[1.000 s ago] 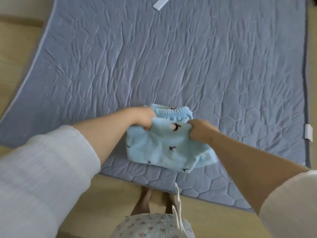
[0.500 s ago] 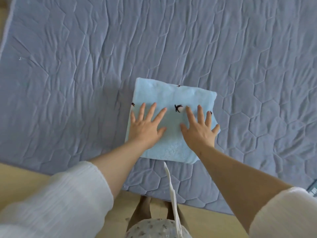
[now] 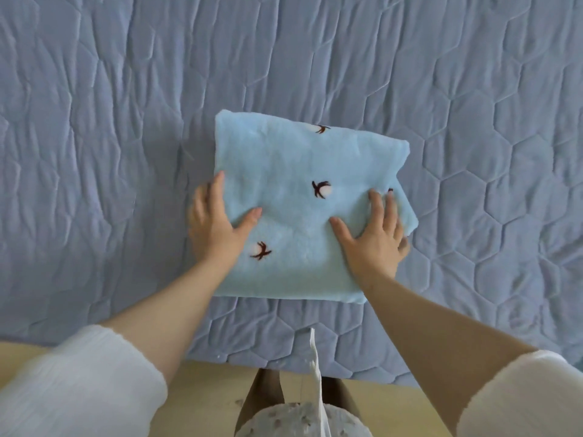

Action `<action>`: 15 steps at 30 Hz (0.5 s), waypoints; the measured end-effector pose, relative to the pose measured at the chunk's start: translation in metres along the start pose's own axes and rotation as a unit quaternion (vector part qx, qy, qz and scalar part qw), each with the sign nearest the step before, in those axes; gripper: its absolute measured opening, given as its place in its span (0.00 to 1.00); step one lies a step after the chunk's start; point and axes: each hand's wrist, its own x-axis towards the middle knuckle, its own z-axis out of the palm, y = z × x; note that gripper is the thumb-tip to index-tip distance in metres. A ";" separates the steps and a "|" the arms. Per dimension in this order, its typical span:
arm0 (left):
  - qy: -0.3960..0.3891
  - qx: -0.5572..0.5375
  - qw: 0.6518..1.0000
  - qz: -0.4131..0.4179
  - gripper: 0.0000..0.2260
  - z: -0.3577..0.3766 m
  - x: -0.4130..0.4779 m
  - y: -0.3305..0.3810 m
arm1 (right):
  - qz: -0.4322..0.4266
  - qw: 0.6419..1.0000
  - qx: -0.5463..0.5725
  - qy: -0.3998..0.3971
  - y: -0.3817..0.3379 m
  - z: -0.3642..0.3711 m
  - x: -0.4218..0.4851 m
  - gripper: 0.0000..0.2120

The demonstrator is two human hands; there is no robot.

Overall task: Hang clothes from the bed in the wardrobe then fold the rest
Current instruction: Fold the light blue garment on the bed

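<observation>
A light blue fleece garment [image 3: 303,216] with small dark bird marks lies folded into a rough square on the bed [image 3: 126,121]. My left hand [image 3: 214,222] is at its left edge, thumb laid on top of the fabric and straight fingers running along the edge. My right hand [image 3: 375,234] rests on the garment's right side, thumb and fingers spread flat on the fleece, the little finger at the right edge. No hanger or other clothing is in view.
The bed is covered by a blue-grey quilted spread that fills most of the view. Its near edge [image 3: 284,364] runs above a wooden floor [image 3: 202,405], where my legs and patterned skirt [image 3: 303,421] show.
A second ago both hands gripped the garment while folding it. Half a second ago they lay flat on its middle; now they have slid apart to its left and right sides.
</observation>
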 end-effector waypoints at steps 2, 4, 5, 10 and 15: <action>-0.072 -0.142 0.978 -0.136 0.34 -0.002 -0.003 0.000 | 0.109 0.992 0.058 -0.011 0.005 -0.002 -0.005 0.39; -0.130 -0.249 0.943 -0.180 0.33 -0.004 -0.002 0.001 | 0.144 0.980 0.123 -0.062 0.010 -0.004 -0.003 0.40; -0.148 -0.286 0.924 -0.205 0.33 -0.007 0.001 -0.001 | 0.141 0.974 0.155 -0.083 0.011 -0.004 -0.002 0.41; -0.320 -0.342 0.818 -0.334 0.27 -0.017 0.011 -0.003 | 0.143 0.949 0.264 -0.100 0.012 -0.004 0.001 0.43; -0.296 -0.366 0.821 -0.323 0.22 -0.035 0.001 0.012 | 0.191 0.888 0.383 -0.167 0.000 -0.036 -0.006 0.24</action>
